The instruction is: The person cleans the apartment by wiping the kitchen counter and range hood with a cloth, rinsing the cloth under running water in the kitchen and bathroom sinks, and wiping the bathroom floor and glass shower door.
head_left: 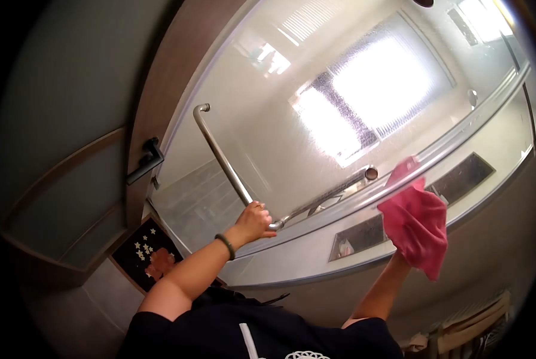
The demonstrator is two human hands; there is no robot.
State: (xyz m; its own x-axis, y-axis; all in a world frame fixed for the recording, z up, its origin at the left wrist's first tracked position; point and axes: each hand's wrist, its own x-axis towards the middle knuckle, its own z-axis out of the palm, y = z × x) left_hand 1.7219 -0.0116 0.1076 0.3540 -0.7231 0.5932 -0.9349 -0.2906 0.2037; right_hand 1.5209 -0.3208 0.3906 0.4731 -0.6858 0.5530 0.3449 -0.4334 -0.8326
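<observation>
My left hand, with a dark bracelet at the wrist, is wrapped round the lower end of a long metal handle on a glass shower door. Over on the right, my right hand holds a pink cloth up near the metal rail that runs along the glass. The cloth hangs over the hand and hides the fingers. A pink reflection of it shows in the glass just above.
A brown-framed door with a black lever handle stands at the left. Below it lies a dark mat with star shapes. A bright window shows through or in the glass. Folded fabric hangs at lower right.
</observation>
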